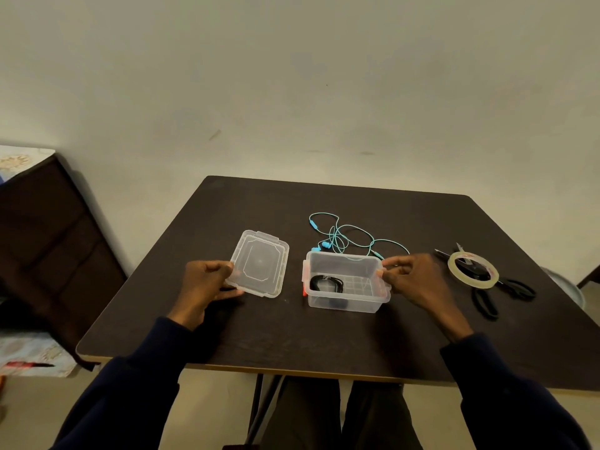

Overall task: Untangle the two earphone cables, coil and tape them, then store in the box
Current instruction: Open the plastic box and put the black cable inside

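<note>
A clear plastic box [373,300] stands open in the middle of the dark table. A coiled black earphone cable [326,283] lies inside it at the left. Behind the box a loose blue earphone cable [344,237] sprawls on the table. The clear lid [259,263] lies flat to the left of the box. My left hand [204,282] grips the lid's near left edge. My right hand [414,280] pinches the box's right rim with curled fingers.
A roll of clear tape [472,269] lies on black-handled scissors [487,293] at the right of the table [292,336]. A dark cabinet [48,238] stands to the left. The wall runs behind the table's far edge.
</note>
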Available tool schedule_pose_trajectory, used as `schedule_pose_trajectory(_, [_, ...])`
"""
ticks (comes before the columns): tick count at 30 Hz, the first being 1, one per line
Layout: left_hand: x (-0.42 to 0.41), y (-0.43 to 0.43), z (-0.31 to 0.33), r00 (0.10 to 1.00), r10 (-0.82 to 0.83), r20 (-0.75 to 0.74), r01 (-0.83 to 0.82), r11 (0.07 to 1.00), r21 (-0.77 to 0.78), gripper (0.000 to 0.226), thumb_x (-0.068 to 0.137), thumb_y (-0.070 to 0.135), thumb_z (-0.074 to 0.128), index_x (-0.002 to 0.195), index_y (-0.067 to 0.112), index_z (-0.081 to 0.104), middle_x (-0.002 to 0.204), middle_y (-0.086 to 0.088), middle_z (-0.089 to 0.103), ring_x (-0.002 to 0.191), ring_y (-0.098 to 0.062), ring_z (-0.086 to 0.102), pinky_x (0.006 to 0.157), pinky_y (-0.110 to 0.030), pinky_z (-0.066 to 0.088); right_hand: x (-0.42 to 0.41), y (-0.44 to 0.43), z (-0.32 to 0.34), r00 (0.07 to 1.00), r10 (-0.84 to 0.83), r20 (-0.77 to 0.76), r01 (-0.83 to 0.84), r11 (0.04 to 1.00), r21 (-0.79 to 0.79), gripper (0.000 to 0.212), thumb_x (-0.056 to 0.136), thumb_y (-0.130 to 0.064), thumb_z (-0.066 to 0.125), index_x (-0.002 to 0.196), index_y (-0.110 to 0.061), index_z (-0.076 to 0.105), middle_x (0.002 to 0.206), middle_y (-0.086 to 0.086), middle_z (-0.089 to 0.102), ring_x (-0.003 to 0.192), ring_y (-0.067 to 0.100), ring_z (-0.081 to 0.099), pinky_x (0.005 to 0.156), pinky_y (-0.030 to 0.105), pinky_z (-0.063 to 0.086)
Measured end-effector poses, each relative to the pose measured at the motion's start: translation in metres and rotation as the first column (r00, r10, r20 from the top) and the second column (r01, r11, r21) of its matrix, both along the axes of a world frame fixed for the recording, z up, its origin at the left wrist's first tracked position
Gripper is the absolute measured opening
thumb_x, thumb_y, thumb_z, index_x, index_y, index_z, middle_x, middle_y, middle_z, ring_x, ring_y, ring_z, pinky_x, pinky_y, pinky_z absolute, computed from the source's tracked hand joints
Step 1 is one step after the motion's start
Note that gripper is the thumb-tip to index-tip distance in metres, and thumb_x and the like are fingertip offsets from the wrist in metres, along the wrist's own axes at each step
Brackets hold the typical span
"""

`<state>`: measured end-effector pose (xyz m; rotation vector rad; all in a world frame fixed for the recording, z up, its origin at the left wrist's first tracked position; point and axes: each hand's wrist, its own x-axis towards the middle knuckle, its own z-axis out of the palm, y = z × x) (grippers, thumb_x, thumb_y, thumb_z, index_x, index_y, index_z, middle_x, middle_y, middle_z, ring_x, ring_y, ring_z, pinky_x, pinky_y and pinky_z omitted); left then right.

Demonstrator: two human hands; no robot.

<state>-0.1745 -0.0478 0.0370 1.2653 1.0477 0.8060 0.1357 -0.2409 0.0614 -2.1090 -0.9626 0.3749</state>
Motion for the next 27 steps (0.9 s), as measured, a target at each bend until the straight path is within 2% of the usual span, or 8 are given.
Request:
schedule_pose_trajectory(3, [-0.004,0.009,-0.008,0.978,0.028,-0.207,0.02,0.974,0.224,0.015,0.096,0.007,0.061,0.09,0.015,0.073,0.094,-0.006,0.073,0.081,-0.02,0.073,0.063,-0.024,0.062,-0.004,0.004,-0.003,1.0,0.014,-0.008,-0.014,0.999,0.029,0.024,0.085,-0.015,0.077,0.108,-0.011,0.074,0.093,0.006,0.076,0.076,0.011,0.073,0.071,0.031,0.062])
schedule_pose_trajectory(5, [-0.006,0.016,-0.012,0.93,0.076,-0.359,0.046,0.947,0.318,0.014,0.095,0.007,0.064,0.091,0.012,0.076,0.086,-0.005,0.075,0.072,-0.018,0.072,0.066,-0.03,0.063,-0.009,0.008,-0.004,0.999,0.028,-0.028,-0.027,0.998,0.052,0.023,0.084,-0.015,0.077,0.107,-0.011,0.075,0.091,0.006,0.077,0.075,0.01,0.073,0.067,0.026,0.061])
schedule_pose_trajectory(8, [-0.007,0.024,-0.014,0.818,0.208,-0.537,0.074,0.886,0.457,0.019,0.088,0.005,0.067,0.077,0.016,0.078,0.076,0.001,0.074,0.069,-0.015,0.069,0.071,-0.034,0.059,-0.019,0.019,-0.007,0.998,0.039,-0.056,-0.035,0.996,0.077,0.021,0.084,-0.016,0.078,0.104,-0.01,0.076,0.091,0.007,0.077,0.077,0.014,0.074,0.069,0.031,0.062])
schedule_pose_trajectory(11, [-0.007,0.026,-0.009,0.792,0.253,-0.556,0.066,0.87,0.489,0.019,0.084,0.003,0.065,0.075,0.012,0.079,0.076,-0.003,0.074,0.071,-0.017,0.067,0.067,-0.029,0.051,-0.033,0.033,-0.012,0.998,0.014,-0.067,-0.005,0.992,0.126,0.018,0.082,-0.016,0.08,0.098,-0.009,0.078,0.085,0.006,0.077,0.075,0.016,0.074,0.075,0.038,0.062])
schedule_pose_trajectory(14, [-0.007,0.035,-0.008,0.807,0.245,-0.537,0.048,0.88,0.473,0.018,0.083,0.003,0.064,0.081,0.012,0.079,0.078,-0.005,0.075,0.069,-0.021,0.07,0.076,-0.037,0.06,-0.045,0.049,-0.015,0.996,-0.031,-0.089,0.046,0.984,0.173,0.019,0.08,-0.014,0.081,0.098,-0.008,0.077,0.082,0.005,0.076,0.071,0.016,0.073,0.071,0.037,0.062])
schedule_pose_trajectory(17, [-0.008,0.043,-0.008,0.821,0.235,-0.52,0.044,0.882,0.469,0.019,0.082,0.004,0.064,0.08,0.013,0.08,0.075,-0.002,0.075,0.067,-0.021,0.071,0.077,-0.043,0.062,-0.05,0.062,-0.017,0.995,-0.074,-0.061,0.085,0.978,0.192,0.013,0.08,-0.015,0.081,0.092,-0.012,0.08,0.083,0.003,0.076,0.071,0.014,0.072,0.07,0.038,0.063])
schedule_pose_trajectory(24, [0.0,0.06,-0.005,0.813,0.267,-0.517,0.03,0.868,0.495,0.018,0.085,0.001,0.064,0.081,0.009,0.08,0.075,-0.004,0.073,0.071,-0.019,0.067,0.07,-0.031,0.052,-0.053,0.091,-0.013,0.987,-0.108,-0.12,0.134,0.964,0.231,0.011,0.081,-0.02,0.081,0.089,-0.012,0.08,0.082,0.005,0.077,0.07,0.019,0.072,0.068,0.038,0.062])
schedule_pose_trajectory(27, [0.002,0.07,-0.004,0.814,0.286,-0.506,0.001,0.87,0.493,0.021,0.085,0.001,0.062,0.079,0.01,0.08,0.073,-0.004,0.073,0.072,-0.02,0.068,0.069,-0.029,0.049,-0.052,0.107,-0.013,0.986,-0.074,-0.148,0.109,0.964,0.242,0.008,0.079,-0.02,0.082,0.085,-0.015,0.08,0.079,0.004,0.077,0.071,0.02,0.073,0.069,0.043,0.063])
